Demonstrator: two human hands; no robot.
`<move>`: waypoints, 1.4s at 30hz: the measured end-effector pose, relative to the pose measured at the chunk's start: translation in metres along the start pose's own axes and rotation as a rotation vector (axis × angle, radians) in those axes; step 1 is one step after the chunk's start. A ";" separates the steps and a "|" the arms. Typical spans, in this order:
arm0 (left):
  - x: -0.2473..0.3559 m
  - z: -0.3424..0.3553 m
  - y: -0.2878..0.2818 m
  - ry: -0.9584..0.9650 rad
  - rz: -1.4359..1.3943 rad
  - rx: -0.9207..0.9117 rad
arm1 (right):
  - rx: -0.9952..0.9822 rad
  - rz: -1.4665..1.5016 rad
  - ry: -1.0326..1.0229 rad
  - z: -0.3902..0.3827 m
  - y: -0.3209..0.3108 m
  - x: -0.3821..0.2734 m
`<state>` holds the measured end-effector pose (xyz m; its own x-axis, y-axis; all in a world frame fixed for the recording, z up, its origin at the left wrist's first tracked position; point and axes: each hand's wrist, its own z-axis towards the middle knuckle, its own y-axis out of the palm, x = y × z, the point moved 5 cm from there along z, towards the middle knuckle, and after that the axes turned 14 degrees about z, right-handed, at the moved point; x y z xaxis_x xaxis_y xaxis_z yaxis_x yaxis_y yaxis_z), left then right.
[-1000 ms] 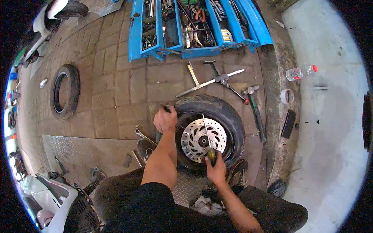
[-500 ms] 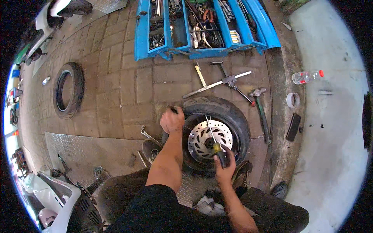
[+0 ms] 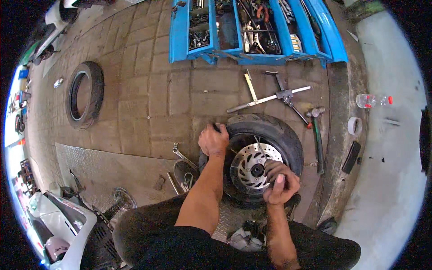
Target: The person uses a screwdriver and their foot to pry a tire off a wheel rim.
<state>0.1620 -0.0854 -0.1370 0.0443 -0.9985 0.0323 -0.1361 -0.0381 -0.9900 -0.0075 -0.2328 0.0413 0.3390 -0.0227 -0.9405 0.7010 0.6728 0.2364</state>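
A small motorcycle wheel with a black tyre (image 3: 280, 131) lies flat on the paved floor, its perforated silver brake disc (image 3: 248, 165) facing up. My left hand (image 3: 213, 140) presses down on the tyre's left edge. My right hand (image 3: 281, 182) is closed around the handle of a screwdriver-like tool, whose thin shaft (image 3: 261, 147) reaches over the disc near the hub. My forearms come in from below, over my dark-trousered knees.
An open blue toolbox (image 3: 252, 27) full of tools stands at the back. A cross wrench (image 3: 275, 96), a hammer (image 3: 316, 135), a tape roll (image 3: 354, 125) and a plastic bottle (image 3: 371, 100) lie nearby. A loose tyre (image 3: 84, 94) lies left. Spanners (image 3: 182, 156) lie beside the wheel; scooter bodywork (image 3: 67, 229) sits lower left.
My right hand has moved right along the disc and closed tighter over the tool handle. The left hand stays on the tyre's edge.
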 end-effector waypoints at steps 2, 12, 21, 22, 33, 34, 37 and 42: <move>-0.002 0.003 -0.001 -0.015 0.001 -0.051 | 0.072 -0.049 -0.040 0.006 0.005 0.004; -0.002 0.005 0.003 0.036 -0.039 -0.130 | 0.073 -0.436 0.095 0.054 0.031 0.007; 0.003 0.012 0.003 0.049 -0.026 -0.127 | 0.038 -0.671 0.203 0.136 0.063 0.025; 0.006 0.016 0.000 0.042 -0.048 -0.099 | -0.001 -0.686 0.131 0.152 0.076 0.029; 0.011 0.011 0.010 0.050 -0.046 -0.295 | -0.100 -0.760 0.302 0.252 0.123 0.188; 0.004 0.009 0.016 0.062 -0.018 -0.135 | -0.098 -0.778 0.299 0.250 0.127 0.189; 0.003 0.010 0.016 0.048 -0.054 -0.211 | -0.107 -0.825 0.304 0.246 0.132 0.191; 0.003 0.012 0.013 0.062 -0.131 -0.394 | -0.116 -0.897 0.302 0.255 0.124 0.215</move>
<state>0.1727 -0.0887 -0.1512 0.0280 -0.9842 0.1749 -0.5020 -0.1652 -0.8489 0.3122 -0.3429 -0.0689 -0.4826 -0.3846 -0.7869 0.5493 0.5669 -0.6139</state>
